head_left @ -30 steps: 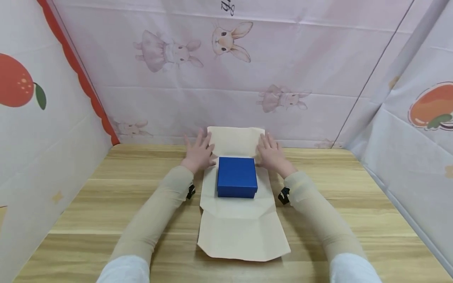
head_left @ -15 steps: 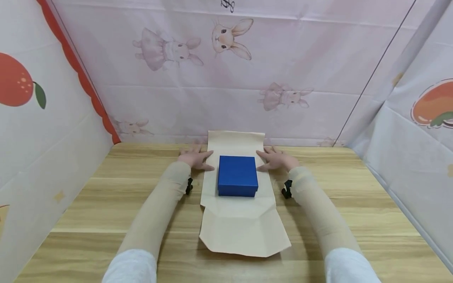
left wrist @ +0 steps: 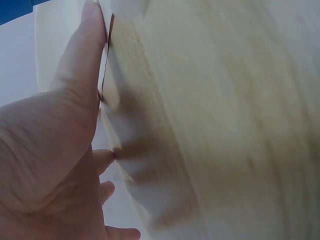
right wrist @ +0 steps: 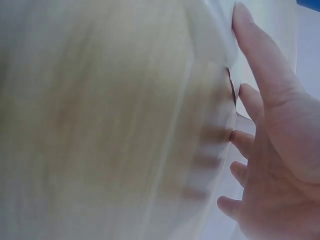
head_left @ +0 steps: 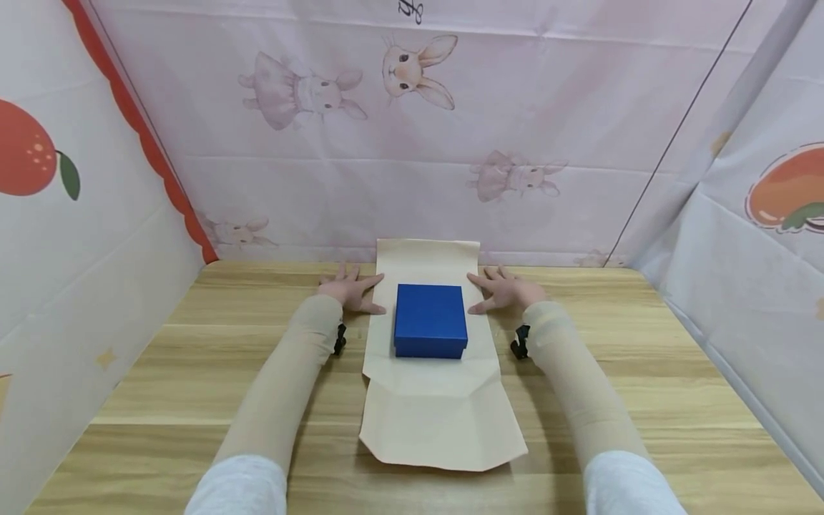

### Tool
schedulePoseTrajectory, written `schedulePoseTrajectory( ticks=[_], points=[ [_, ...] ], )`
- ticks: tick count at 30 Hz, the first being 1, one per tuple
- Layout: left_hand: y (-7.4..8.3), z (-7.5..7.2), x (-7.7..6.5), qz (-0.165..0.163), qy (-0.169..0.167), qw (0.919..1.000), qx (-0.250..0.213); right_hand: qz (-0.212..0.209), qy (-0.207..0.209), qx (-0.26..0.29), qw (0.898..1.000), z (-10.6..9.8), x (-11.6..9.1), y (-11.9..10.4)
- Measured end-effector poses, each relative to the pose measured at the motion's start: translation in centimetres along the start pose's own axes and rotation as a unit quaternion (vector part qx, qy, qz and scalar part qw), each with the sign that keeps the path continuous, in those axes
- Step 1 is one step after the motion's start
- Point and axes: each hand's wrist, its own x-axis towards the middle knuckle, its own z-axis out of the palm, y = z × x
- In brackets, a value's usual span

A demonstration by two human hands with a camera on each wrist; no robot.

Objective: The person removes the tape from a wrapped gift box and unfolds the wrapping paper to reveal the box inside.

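A blue lidded box (head_left: 430, 312) sits in the middle of a long cream paper sheet (head_left: 444, 422) with creased fold lines. The sheet's near end flares out, and its far end rises against the back wall. My left hand (head_left: 350, 289) lies at the sheet's left edge with fingers spread, thumb and index tips on the paper. Mirroring it, my right hand (head_left: 505, 289) touches the right edge with thumb and index, its other fingers stretched over the table. Both wrist views show straight thumbs along the paper's edge. Neither hand grips anything.
The wooden table (head_left: 644, 386) reaches to a pink fabric wall (head_left: 386, 193) printed with rabbits, close behind the sheet. White fabric side walls with fruit prints stand to the left and right.
Both hands have slid outward and slightly nearer, off the sheet's raised far part. That far end has dropped a little. The blue box has stayed in place.
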Motion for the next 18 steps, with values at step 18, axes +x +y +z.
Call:
schedulePoseTrajectory(
  ticks=[18],
  points=[
    [-2.2,0.4,-1.1,0.076,0.05,0.9934,-0.07,-0.036,0.051,0.012,0.998,0.3,-2.3,2.1]
  ],
)
